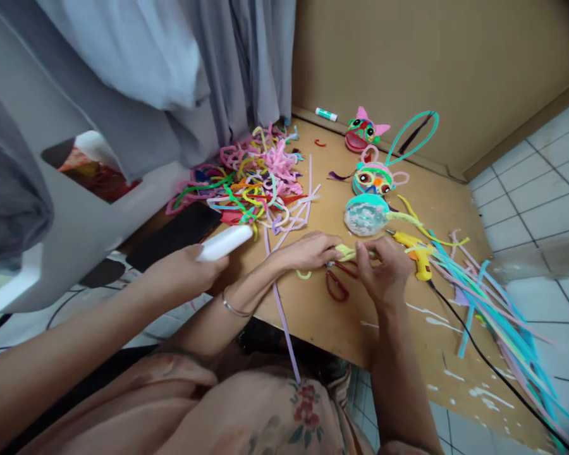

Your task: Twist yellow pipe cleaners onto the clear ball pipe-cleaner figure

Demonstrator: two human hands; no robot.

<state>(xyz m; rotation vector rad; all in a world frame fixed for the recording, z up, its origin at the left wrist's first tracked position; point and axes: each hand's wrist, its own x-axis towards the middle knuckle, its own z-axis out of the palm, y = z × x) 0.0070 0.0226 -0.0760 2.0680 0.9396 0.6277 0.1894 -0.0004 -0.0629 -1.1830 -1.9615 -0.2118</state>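
My left hand [310,251], with a bangle on its wrist, is closed on one end of a pale yellow pipe cleaner [346,253]. The other end is pinched in my right hand [384,264], and the fuzzy strip looks doubled or twisted between them. Beneath my hands lie red-handled scissors [336,287], partly covered. A clear round container with a turquoise rim [366,215] stands just beyond, a yellow pipe cleaner [410,219] trailing from it. To the right of my right hand rests a yellow glue gun [423,259].
Another person's hand [189,268] holds a white device [226,242] at left. Tangled pipe cleaners [260,177] are heaped behind it beside a black phone [175,237]. Two decorated animal heads [372,179] stand at the back near a glue stick [326,114]. Straight pipe cleaners [493,303] and a cord [478,354] lie right.
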